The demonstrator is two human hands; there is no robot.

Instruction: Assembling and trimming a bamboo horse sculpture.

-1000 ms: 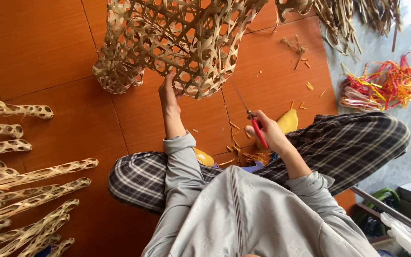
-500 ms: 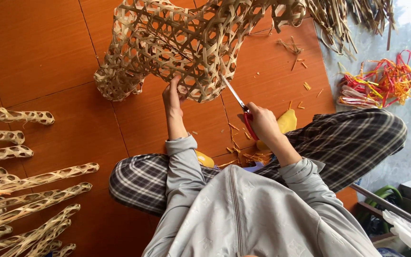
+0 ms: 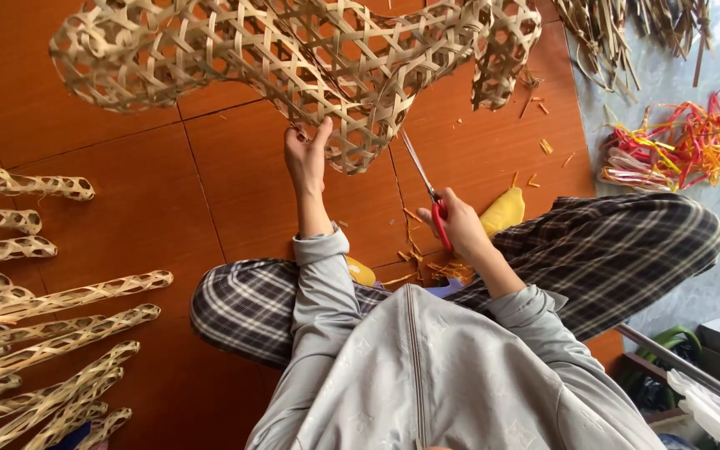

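Note:
A large open-weave bamboo frame (image 3: 293,58) stands on the orange tiled floor in front of me. My left hand (image 3: 306,154) grips its lower edge near a hanging lobe. My right hand (image 3: 458,223) holds red-handled scissors (image 3: 425,187), whose blades point up toward the same lower edge, just right of my left hand. My crossed legs in checked trousers (image 3: 618,242) lie below.
Several long woven bamboo tubes (image 3: 52,308) lie at the left. A heap of red and yellow strips (image 3: 677,142) sits at the right, with loose bamboo strips (image 3: 627,33) above it. Cut bamboo bits (image 3: 418,258) and a yellow object (image 3: 503,210) lie by my knees.
The scissors rose from near the floor up to the frame's lower edge. The view drew closer to the frame; my left hand stayed on its edge.

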